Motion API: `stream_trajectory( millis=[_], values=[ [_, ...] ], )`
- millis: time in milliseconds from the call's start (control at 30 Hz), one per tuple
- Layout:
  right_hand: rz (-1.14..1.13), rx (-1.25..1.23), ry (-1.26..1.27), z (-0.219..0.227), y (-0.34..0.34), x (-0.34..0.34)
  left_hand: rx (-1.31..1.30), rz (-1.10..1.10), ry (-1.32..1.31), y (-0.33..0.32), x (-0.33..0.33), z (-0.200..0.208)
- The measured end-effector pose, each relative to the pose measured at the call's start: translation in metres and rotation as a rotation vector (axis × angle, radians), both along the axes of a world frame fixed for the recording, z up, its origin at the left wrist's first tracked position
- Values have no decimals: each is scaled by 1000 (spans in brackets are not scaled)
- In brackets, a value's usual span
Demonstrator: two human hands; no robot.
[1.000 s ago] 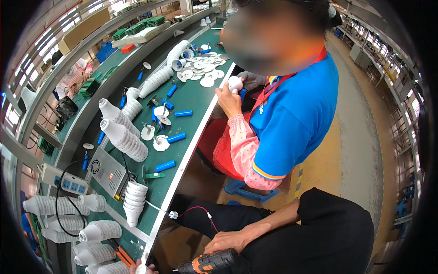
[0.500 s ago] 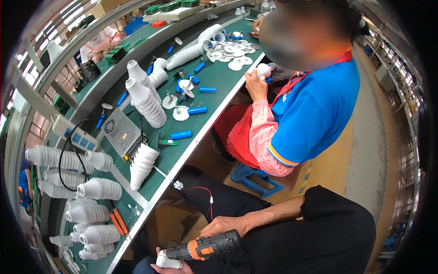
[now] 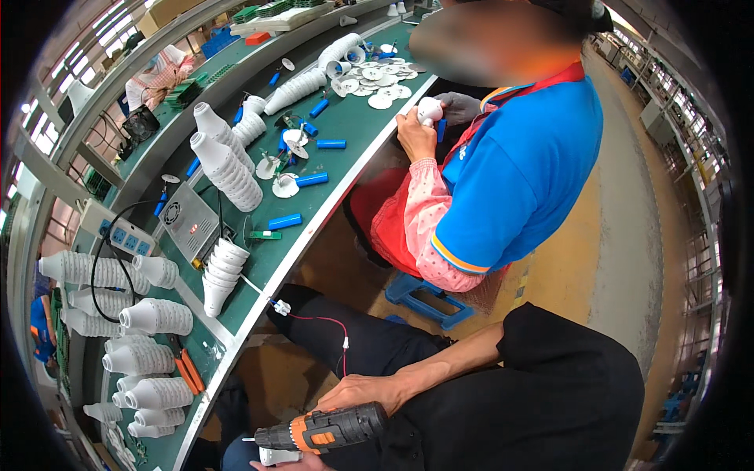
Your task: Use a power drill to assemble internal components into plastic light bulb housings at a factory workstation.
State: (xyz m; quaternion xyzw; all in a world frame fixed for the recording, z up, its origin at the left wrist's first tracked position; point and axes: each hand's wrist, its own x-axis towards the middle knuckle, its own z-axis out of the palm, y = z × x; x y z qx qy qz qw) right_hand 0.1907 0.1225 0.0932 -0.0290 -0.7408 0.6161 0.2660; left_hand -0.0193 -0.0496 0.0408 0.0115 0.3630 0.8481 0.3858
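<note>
White plastic housings (image 3: 86,271) are piling up in nested stacks all along the left side, with a power strip (image 3: 118,231) sitting behind them. Moving right, orange-handled pliers (image 3: 186,365) are lying near the bench edge, and a metal power supply box (image 3: 191,220) is resting further back with another housing stack (image 3: 224,271) just beside it. Down at the bottom edge, off the bench, the left hand (image 3: 294,464) is cradling a white cup (image 3: 279,455), its visible fingers curling round the lower side, so the cup's sitting above them and right under the drill (image 3: 322,428). Can't tell if those two are touching. The drill's bit is pointing left. A blue cylinder (image 3: 285,221) is lying on the bench above. Next over, the right hand (image 3: 361,390) is clamping the drill from behind, fingertips mostly hidden by its body, with a red wire (image 3: 338,322) running down to it. Further right, a co-worker's hands (image 3: 416,137) are holding a white bulb-shaped piece (image 3: 428,110).
</note>
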Motion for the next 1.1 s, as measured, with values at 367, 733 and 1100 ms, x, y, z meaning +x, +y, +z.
stream_trajectory(
  millis=[367, 733, 1100],
  values=[
    [63, 19, -193, -18, -8, 17, 284, -271, -338, 46, -35, -5],
    [109, 245, -147, -10, 2, -1, 177, 122, -203, 37, -22, -6],
    [180, 195, -286, -21, -11, -22, 33, 263, 85, 39, -28, -9]
  ],
)
